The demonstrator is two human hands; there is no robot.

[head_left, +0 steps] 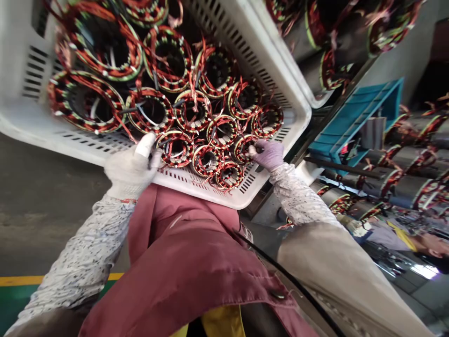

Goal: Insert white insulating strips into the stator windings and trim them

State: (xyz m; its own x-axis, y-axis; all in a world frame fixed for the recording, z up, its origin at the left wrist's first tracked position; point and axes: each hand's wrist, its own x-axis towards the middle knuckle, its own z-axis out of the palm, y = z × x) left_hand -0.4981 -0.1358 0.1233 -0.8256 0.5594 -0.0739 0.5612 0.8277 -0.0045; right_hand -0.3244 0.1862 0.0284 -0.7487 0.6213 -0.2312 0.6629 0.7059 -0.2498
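Touching one red-wound ring [242, 150], the right hand [269, 155] overhangs the basket [229, 201]

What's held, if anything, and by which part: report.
Right hand: fingers at the right rim of a wound ring. Left hand: at the left edge of another ring. Whether either grips cannot be told.

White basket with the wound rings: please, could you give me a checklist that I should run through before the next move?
1. Left hand gloved: ok, in white.
2. Right hand at a ring: ok, fingers at its edge.
3. Firm grip by either hand: cannot tell.
4. Open ends of the rings in the white basket visible: ok.
5. Red leads tucked in: not ok, several stick out.
6. Basket well supported: cannot tell, underside hidden.
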